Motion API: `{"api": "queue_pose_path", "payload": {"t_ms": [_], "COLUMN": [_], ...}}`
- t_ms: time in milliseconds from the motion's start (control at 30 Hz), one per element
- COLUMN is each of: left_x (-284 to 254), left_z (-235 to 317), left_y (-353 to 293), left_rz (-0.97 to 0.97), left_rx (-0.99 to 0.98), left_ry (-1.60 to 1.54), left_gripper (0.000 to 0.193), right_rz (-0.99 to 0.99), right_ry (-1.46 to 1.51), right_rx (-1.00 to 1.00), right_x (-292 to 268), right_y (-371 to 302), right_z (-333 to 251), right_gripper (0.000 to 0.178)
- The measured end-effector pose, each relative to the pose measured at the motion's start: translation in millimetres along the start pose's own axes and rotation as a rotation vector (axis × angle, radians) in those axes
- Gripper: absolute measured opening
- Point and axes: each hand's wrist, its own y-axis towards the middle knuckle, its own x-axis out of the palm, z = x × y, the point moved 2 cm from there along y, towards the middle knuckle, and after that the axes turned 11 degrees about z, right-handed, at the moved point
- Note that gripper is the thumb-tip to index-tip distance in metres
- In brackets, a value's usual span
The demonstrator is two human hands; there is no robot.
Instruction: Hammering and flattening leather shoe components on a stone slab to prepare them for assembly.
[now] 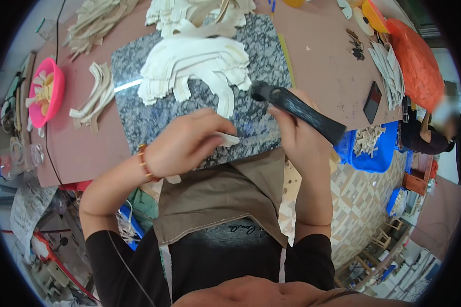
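Observation:
My left hand (182, 140) is closed, pinching a small white strip (230, 139) near the front edge of the speckled stone slab (130, 115). Most of that strip is hidden by the fingers. In my right hand (298, 130) is a black hammer (312, 113), raised at the slab's right side with its head pointing left. Ahead of both hands lies an overlapping stack of curved white strips (189, 61), seemingly fabric or leather. One curved strip (225, 100) reaches out from the stack toward my left hand.
More strips (95, 94) lie left of the slab, near a pink bowl (60, 94) of pale pieces. On the right are a phone (372, 102), keys (357, 51), an orange-red bag (415, 61) and a blue bin (371, 162) of scraps. Another person (425, 133) is at far right.

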Motion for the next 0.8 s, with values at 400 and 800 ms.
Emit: {"api": "queue_pose_path", "payload": {"t_ms": [400, 800], "left_x": [-84.7, -96.3], "left_z": [-47.5, -47.9], "left_y": [80.7, 86.8], "left_rz": [-0.273, -0.428], "left_rx": [0.400, 0.832], "left_ry": [0.209, 0.380], "left_gripper": [0.025, 0.029], "right_rz": [-0.318, -0.267], "right_ry": [0.126, 0.076], "right_rx": [0.254, 0.335], "right_x": [31.7, 18.5], "right_y": [26.2, 37.1], "right_z": [-62.4, -67.6], "right_gripper": [0.024, 0.020]}}
